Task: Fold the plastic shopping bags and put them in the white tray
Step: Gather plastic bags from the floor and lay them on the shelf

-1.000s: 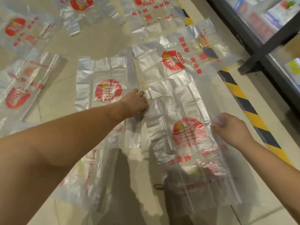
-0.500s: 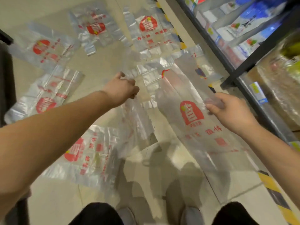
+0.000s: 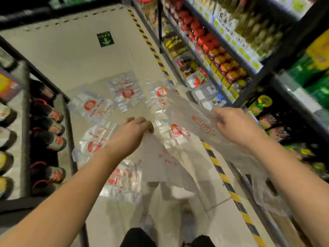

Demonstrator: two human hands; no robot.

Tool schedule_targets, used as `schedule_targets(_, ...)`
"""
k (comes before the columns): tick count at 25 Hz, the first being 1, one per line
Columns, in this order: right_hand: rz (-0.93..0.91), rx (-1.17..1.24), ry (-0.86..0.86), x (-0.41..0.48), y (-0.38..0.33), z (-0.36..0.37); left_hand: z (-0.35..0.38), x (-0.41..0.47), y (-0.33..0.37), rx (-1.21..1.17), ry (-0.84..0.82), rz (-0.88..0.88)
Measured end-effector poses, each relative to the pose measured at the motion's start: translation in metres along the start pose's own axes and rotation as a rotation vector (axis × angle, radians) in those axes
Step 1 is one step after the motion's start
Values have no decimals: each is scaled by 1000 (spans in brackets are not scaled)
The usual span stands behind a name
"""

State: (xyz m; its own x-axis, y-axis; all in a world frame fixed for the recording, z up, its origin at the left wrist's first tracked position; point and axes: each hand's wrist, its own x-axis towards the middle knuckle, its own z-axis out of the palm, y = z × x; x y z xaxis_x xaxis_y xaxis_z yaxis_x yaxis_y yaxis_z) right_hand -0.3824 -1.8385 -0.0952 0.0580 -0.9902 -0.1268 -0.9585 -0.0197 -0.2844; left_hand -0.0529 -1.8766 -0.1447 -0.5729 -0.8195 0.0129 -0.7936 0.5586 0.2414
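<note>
I hold two clear plastic shopping bags with red logos up in the air over the shop aisle. My left hand grips the top of one bag, which hangs down toward my legs. My right hand pinches the other bag, stretched out to its left and trailing under my forearm. Several more such bags lie flat on the beige floor beyond and below my hands. No white tray is in view.
Shop shelves full of packaged goods line the right side, edged by a yellow-black floor stripe. A dark rack of bottles stands on the left. A green arrow sign marks the floor farther along the aisle.
Both hands have lifted their bags clear of the floor. The view has swung up from the floor to the aisle, and I stand higher above the spread bags.
</note>
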Motion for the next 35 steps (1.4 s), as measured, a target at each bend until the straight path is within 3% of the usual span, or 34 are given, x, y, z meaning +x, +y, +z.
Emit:
schedule_targets(6, -70, -53, 37, -42, -79, -147, -143, -53, 61, -160, 201, 38)
schedule_targets(11, -134, -62, 84, -64, -123, -156, -163, -105, 80, -234, 238, 65)
schedule_targets(16, -397, -164, 36, -63, -185, -160, -170, -143, 75, -197, 332, 8)
schedule_targets(21, -606, -199, -31, -55, -230, -138, -165, -194, 93, -142, 383, -180)
schedule_targets(25, -875, -180, -116, -55, -263, -116, -147, -239, 130, -63, 409, -467)
schedule_targets(31, -1236, -48, -237, -112, -291, -63, -112, -325, 249, -13, 429, -933)
schedule_targets(35, -1435, -99, -334, -199, -317, -47, -98, -393, 343, 7, 543, -1213)
